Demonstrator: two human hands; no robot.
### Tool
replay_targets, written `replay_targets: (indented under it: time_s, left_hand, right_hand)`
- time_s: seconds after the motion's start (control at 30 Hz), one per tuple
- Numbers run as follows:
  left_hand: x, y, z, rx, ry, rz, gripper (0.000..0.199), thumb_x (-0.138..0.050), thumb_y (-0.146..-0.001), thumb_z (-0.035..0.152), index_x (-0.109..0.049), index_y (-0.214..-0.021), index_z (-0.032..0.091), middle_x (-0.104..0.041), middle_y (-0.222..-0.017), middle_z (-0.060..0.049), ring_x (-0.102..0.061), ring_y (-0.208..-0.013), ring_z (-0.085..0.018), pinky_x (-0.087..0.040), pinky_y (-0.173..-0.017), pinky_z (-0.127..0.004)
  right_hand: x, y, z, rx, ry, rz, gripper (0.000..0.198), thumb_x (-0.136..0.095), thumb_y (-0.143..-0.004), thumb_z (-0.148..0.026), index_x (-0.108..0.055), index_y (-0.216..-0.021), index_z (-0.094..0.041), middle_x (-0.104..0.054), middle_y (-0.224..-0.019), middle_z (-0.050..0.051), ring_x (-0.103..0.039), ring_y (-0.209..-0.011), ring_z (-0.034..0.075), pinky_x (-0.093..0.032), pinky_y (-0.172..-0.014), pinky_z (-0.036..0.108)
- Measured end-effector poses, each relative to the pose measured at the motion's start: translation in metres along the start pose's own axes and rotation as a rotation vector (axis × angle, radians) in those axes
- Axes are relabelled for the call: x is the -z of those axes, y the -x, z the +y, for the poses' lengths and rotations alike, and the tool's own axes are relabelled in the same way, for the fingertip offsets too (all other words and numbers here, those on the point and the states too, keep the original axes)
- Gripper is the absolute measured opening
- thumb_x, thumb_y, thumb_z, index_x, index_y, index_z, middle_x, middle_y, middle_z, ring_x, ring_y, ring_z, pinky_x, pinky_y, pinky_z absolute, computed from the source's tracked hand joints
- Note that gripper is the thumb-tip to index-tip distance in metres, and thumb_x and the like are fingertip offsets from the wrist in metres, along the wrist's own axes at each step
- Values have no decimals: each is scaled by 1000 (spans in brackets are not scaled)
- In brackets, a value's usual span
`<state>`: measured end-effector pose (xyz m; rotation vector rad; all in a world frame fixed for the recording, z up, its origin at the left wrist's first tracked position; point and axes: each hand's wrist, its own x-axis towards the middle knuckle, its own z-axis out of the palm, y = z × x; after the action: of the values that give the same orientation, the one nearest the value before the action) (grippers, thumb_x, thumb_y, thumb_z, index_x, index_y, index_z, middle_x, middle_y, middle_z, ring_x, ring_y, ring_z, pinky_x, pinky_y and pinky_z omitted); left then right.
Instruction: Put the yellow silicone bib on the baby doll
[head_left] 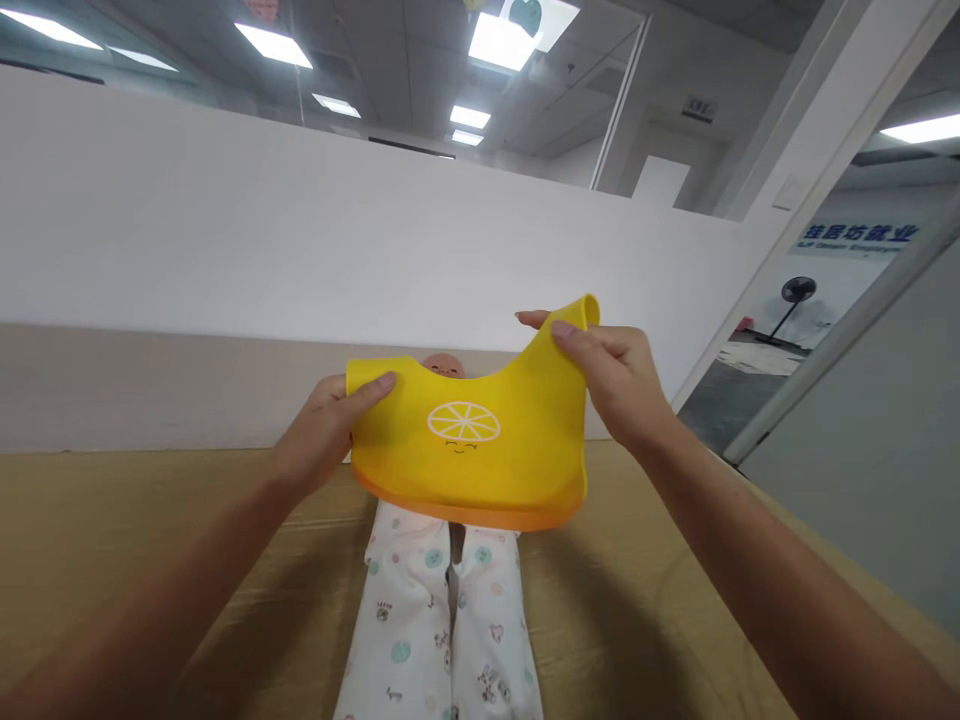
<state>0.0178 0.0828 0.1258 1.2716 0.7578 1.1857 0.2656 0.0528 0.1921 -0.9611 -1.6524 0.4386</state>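
A yellow bib [517,440] with a lemon-slice print and an orange lower edge is stretched between my two hands. My left hand [330,425] pinches its upper left part, thumb in front. At the upper right, my right hand [611,375] grips the bib below a curled strap, with one finger showing behind it. Behind the bib lies a doll [444,365]; the top of its head shows above the neckline, and its torso is hidden. The doll's white printed trousers [412,600] extend toward me below the bib.
The doll lies on a tan surface [247,560] that meets a white wall [300,230]. Windows run above the wall. At the right is a doorway, with a black fan [799,290] standing beyond it and a grey door panel [862,460] nearer.
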Motion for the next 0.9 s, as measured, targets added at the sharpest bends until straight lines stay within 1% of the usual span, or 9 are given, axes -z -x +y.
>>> replay_targets:
  time_s: [0.13, 0.27, 0.33, 0.43, 0.53, 0.63, 0.77, 0.83, 0.9]
  left_hand:
    - [5, -20, -7, -21, -75, 42, 47, -68, -72, 45, -66, -110, 17, -70, -105, -10, -65, -91, -25, -52, -71, -27]
    - [12, -42, -22, -2, -114, 108, 43, -70, -69, 42, -68, -101, 13, -71, -96, -11, -67, -83, -22, -51, -68, -26]
    - [14, -55, -33, 34, -101, 152, 35, -72, -66, 38, -69, -90, 13, -72, -87, -9, -67, -75, -20, -50, -64, -24]
    - [15, -74, -49, 138, -54, 231, 27, -74, -61, 32, -68, -78, 13, -72, -76, -6, -64, -60, -16, -49, -56, -24]
    - [18, -90, -62, 230, -34, 273, 28, -76, -57, 32, -66, -76, 14, -71, -69, -6, -64, -55, -18, -49, -53, -26]
    - [22, -101, -72, 271, -52, 299, 28, -78, -53, 29, -66, -73, 14, -70, -65, -6, -64, -55, -20, -50, -52, -28]
    - [29, -112, -87, 347, -76, 328, 21, -74, -53, 26, -65, -70, 16, -68, -59, -4, -63, -51, -20, -49, -48, -28]
    - [31, -117, -94, 389, -100, 331, 21, -72, -54, 27, -65, -70, 16, -68, -59, -4, -63, -53, -21, -49, -48, -28]
    - [33, -121, -99, 438, -110, 302, 23, -71, -54, 29, -66, -72, 16, -68, -60, -4, -64, -54, -21, -49, -48, -29]
  right_hand:
    - [-5, -17, 27, 47, 60, -10, 35, -55, -82, -45, -61, -61, -17, -67, -98, 6, -58, -107, 24, -47, -87, 37]
    - [-19, -30, 67, 67, 217, 10, 30, -49, -83, -38, -61, -63, -18, -67, -99, 7, -55, -113, 24, -45, -89, 36]
    - [-30, -33, 89, 62, 300, 10, 29, -47, -83, -33, -61, -63, -19, -64, -106, 9, -52, -116, 25, -44, -91, 37]
    - [-48, -34, 122, 41, 393, 4, 27, -46, -81, -29, -59, -60, -19, -59, -117, 13, -48, -121, 28, -39, -98, 39]
    - [-61, -34, 150, -6, 380, -20, 28, -47, -80, -28, -51, -54, -20, -57, -120, 14, -47, -121, 27, -37, -100, 39]
    - [-69, -32, 173, -90, 326, -44, 31, -44, -80, -30, -42, -51, -21, -57, -119, 15, -49, -119, 27, -38, -97, 39]
    - [-74, -29, 197, -214, 276, -46, 28, -43, -78, -29, -43, -52, -21, -60, -109, 13, -50, -114, 26, -37, -96, 37]
    - [-76, -28, 205, -291, 253, -38, 24, -45, -76, -31, -46, -54, -21, -62, -92, 9, -56, -98, 24, -41, -88, 35]
    - [-79, -28, 209, -415, 171, -27, 23, -49, -74, -35, -46, -56, -21, -58, -69, 3, -56, -74, 19, -43, -72, 31]
